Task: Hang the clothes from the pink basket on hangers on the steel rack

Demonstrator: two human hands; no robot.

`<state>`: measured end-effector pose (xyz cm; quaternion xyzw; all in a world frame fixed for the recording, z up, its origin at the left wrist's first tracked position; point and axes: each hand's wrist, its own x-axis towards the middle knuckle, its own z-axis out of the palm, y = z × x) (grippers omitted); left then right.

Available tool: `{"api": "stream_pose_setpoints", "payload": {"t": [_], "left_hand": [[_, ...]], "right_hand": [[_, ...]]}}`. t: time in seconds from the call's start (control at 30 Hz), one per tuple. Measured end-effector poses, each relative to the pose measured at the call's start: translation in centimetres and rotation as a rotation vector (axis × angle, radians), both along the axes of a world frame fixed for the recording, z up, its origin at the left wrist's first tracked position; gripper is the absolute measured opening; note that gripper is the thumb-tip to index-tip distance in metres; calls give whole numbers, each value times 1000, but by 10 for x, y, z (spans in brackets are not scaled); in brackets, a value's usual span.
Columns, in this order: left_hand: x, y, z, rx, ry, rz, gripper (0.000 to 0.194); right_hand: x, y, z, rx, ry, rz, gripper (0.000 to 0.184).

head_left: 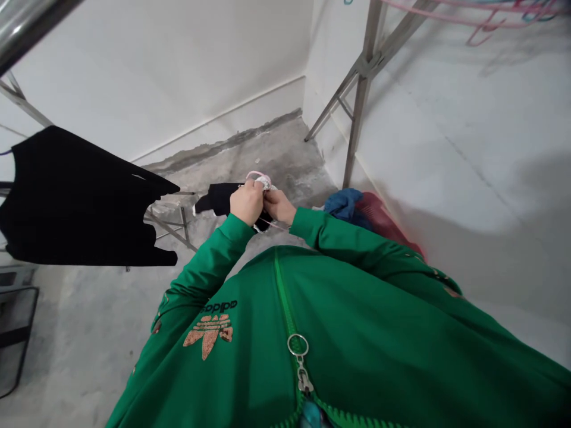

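Note:
My left hand (247, 202) is closed, its fingers pinching a black garment (220, 197) with white trim (264, 181) in front of my body. Close against it, my right hand (280, 207) has its fingers curled at the same bunched trim. A thin pink hanger (257, 173) loops above the fingers, and a pink strand also shows below them. The black cloth hangs out to the left of my hands. Which fingers bear on the hanger and which on the cloth is hidden.
A large black garment (84, 202) hangs at the left. Metal rack legs (357, 113) stand at the right wall. Pink hangers (486, 27) hang at top right. Beside my right sleeve are a red basket (386, 220) and blue cloth (343, 204) on the concrete floor (285, 148).

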<state>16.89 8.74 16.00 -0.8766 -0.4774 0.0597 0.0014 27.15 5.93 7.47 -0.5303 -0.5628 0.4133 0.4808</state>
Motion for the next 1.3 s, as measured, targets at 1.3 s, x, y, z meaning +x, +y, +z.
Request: {"api": "stream_pose_setpoints", "payload": {"t": [1.3], "left_hand": [[-61,25,45,139,-72,-25,32]], "right_hand": [[42,-14,-63,-200,-1086,356,42]]}}
